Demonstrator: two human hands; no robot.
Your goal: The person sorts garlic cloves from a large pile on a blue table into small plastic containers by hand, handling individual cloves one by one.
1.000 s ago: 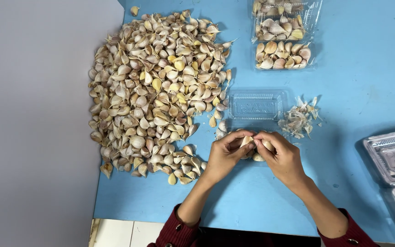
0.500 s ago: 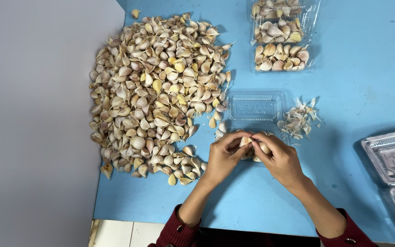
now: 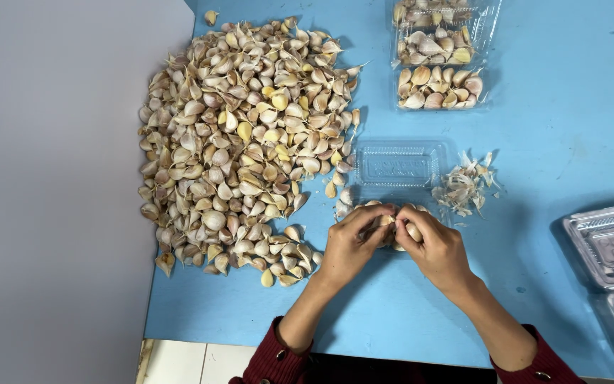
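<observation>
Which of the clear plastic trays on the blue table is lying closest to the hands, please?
The empty clear plastic tray just above the hands; the garlic-filled trays sit farther up, the stacked trays far right.

Bare left hand [image 3: 349,245], bare right hand [image 3: 438,249], dark red buttoned sleeves

Both forearms are reaching forward from dark red sleeves and angling inward so the hands are meeting in the middle. The left hand [image 3: 349,245] and right hand [image 3: 436,249] are curling knuckles-up, fingertips pressing together and pinching something small between them.
</observation>
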